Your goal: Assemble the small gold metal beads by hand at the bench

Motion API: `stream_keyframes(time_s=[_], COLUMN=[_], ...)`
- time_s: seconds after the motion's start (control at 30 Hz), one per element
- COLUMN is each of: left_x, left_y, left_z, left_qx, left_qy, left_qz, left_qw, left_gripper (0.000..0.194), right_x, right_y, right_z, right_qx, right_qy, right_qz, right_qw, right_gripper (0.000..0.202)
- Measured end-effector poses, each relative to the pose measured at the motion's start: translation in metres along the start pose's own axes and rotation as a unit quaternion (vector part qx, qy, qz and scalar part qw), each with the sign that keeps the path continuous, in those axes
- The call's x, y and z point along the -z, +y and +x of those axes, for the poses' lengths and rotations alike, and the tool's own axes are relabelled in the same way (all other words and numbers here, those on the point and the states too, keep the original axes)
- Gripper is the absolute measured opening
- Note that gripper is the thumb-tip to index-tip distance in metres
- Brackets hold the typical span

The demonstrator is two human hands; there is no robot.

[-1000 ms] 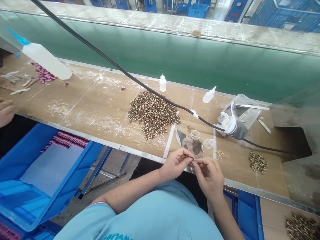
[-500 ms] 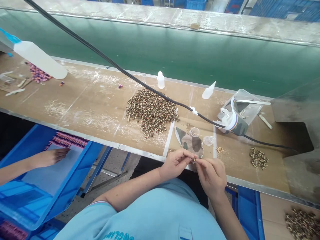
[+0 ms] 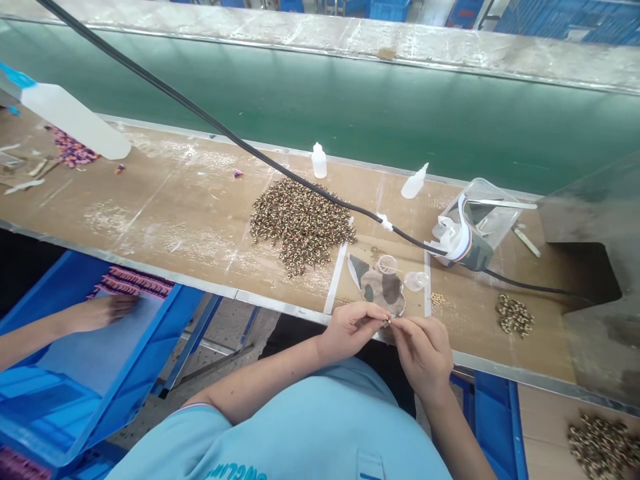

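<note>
My left hand [image 3: 354, 328] and my right hand [image 3: 425, 343] meet at the table's front edge, fingertips pinched together. Between them is a tiny pale-and-dark piece [image 3: 387, 321], mostly covered by the fingers; which hand bears it more I cannot tell. Just beyond lies a camouflage-patterned cloth [image 3: 379, 288] with a small clear cup [image 3: 387, 265] on it and a clear round lid or dish [image 3: 416, 281] beside it. To the right are small tan beads [image 3: 437, 300]. A big heap of small brown-and-gold pieces [image 3: 303, 223] spreads to the left.
White dropper bottles [image 3: 319, 161] [image 3: 415, 182] stand and lean at the back. A black cable [image 3: 215, 123] crosses above the table to a strap [image 3: 465, 233] by a clear tray [image 3: 493, 207]. Another person's hand [image 3: 113, 310] reaches into a blue crate [image 3: 137, 373] at left.
The view has shifted slightly, moving the table's things a little left. My hands keep their pinch on the tiny piece, with only slight finger movement.
</note>
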State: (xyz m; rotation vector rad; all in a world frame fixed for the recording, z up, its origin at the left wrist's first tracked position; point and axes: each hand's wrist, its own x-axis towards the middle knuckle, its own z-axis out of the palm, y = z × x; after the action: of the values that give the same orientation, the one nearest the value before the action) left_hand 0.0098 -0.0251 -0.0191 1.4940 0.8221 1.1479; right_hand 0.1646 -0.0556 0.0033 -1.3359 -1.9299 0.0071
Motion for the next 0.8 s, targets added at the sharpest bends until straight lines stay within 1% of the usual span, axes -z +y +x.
stream_keyframes(time_s=[0.1,0.17,0.23,0.33,0.43,0.5,0.6,0.7,0.8], left_x=[0.006,0.011,0.018,0.027,0.032,0.033,0.032,0.034,0.038], left_y=[0.006,0.008,0.008,0.005,0.001,0.0,0.0,0.0,0.0], left_z=[0.002,0.002,0.002,0.001,0.001,0.002,0.003,0.005,0.006], left_qx=[-0.045,-0.053,-0.038,0.01,0.054,0.071,0.082,0.086,0.081], left_qy=[-0.003,0.0,0.008,0.026,0.041,0.043,0.039,0.044,0.052], left_qz=[0.065,0.088,0.096,0.091,0.076,0.06,0.05,0.059,0.068], left_qw=[0.997,0.995,0.995,0.995,0.995,0.995,0.995,0.994,0.993], left_gripper=[0.009,0.009,0.009,0.009,0.009,0.009,0.01,0.01,0.01], right_x=[-0.001,-0.002,-0.001,-0.001,-0.002,-0.003,-0.003,-0.001,-0.002], right_y=[0.002,0.005,0.01,0.017,0.021,0.021,0.019,0.016,0.012], right_z=[-0.003,-0.005,-0.009,-0.014,-0.016,-0.015,-0.012,-0.007,-0.001], right_qx=[-0.005,-0.025,-0.059,-0.106,-0.128,-0.124,-0.088,-0.057,-0.03], right_qy=[-0.011,-0.015,-0.012,-0.013,-0.026,-0.028,-0.026,-0.028,-0.043], right_qz=[0.013,0.01,-0.003,-0.024,-0.042,-0.05,-0.042,-0.038,-0.049], right_qw=[1.0,1.0,0.998,0.994,0.991,0.991,0.995,0.997,0.997], right_gripper=[0.012,0.013,0.012,0.012,0.015,0.017,0.021,0.023,0.02])
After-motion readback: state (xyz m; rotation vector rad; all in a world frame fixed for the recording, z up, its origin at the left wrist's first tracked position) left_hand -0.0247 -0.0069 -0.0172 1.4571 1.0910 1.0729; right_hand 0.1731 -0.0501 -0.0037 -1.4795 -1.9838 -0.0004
